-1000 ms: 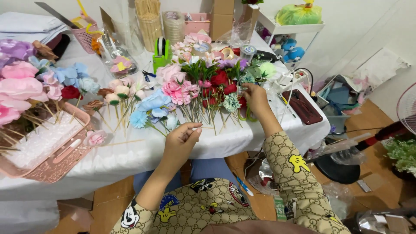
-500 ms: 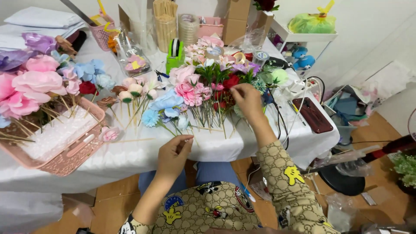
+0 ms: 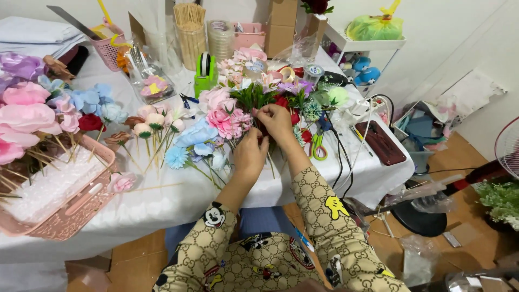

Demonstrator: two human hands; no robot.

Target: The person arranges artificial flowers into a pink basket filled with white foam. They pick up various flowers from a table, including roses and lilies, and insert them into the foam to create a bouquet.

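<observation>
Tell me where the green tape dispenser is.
In the head view, the green tape dispenser stands on the white table, up and left of both hands, between the stick cup and the pink box.

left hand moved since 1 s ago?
Yes. The left hand went from the table edge up to the pink flower, beside the right hand.

Both forearms reach forward and up from the bottom of the view, clad in beige patterned sleeves with cartoon prints, converging so the two hands meet close together. The left hand [image 3: 250, 153] shows its back to the camera, wrist straight, fingers [image 3: 258, 135] curled forward and pinched at the tips. The right hand [image 3: 277, 121] sits just above and beyond it, wrist slightly bent inward, its fingers [image 3: 261, 112] bunched and pointing left. The fingertips of the two hands nearly touch.
</observation>
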